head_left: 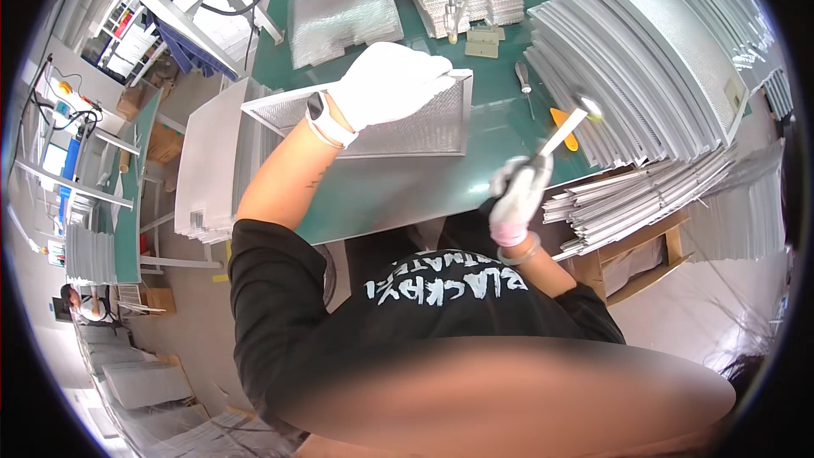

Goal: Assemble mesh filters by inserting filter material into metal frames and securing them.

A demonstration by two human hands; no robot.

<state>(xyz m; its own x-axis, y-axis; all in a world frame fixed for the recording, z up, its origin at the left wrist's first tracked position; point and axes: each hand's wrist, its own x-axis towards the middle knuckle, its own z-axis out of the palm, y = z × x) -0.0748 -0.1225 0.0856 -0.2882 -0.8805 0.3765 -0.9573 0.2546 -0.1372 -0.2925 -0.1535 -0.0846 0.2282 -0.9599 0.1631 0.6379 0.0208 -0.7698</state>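
A metal-framed mesh panel [415, 131] lies tilted on the green table in front of me. My left hand [392, 89], in a white glove, is over its far edge with fingers pressed together, apparently gripping the frame; the hand hides part of that edge. My right hand [520, 195], also gloved, is closed round the dark grip of a hammer [561, 131]. The hammer is raised to the right of the panel, its pale shaft slanting up and away. Its head is smeared by motion.
Tall stacks of mesh panels [627, 59] fill the table's right side. Near them lie a screwdriver [523, 80] and a yellow-orange tool [564, 129]. Flat panels [212, 153] stand at left; more sheets [343, 17] lie at the back beside an upright metal fixture [454, 0].
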